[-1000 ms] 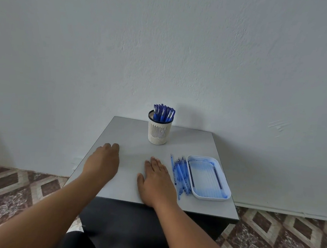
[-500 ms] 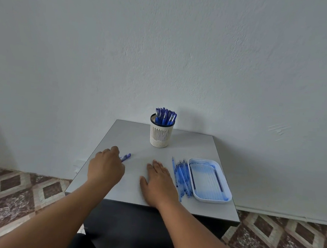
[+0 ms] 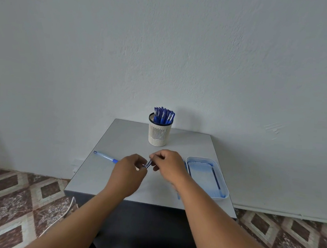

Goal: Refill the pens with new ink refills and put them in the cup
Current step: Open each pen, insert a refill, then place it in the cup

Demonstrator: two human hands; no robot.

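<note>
Blue pen (image 3: 148,163) pinched between both hands, left hand (image 3: 128,173) and right hand (image 3: 168,166) each gripping an end just above the grey bench (image 3: 118,138), likely to twist it apart. Lying loose at left, a clear barrel piece (image 3: 105,156). Waiting at the back, white mesh cup (image 3: 159,132) packed with pens. Beside the right wrist, blue tray (image 3: 221,179), one refill (image 3: 215,177) inside.
</note>
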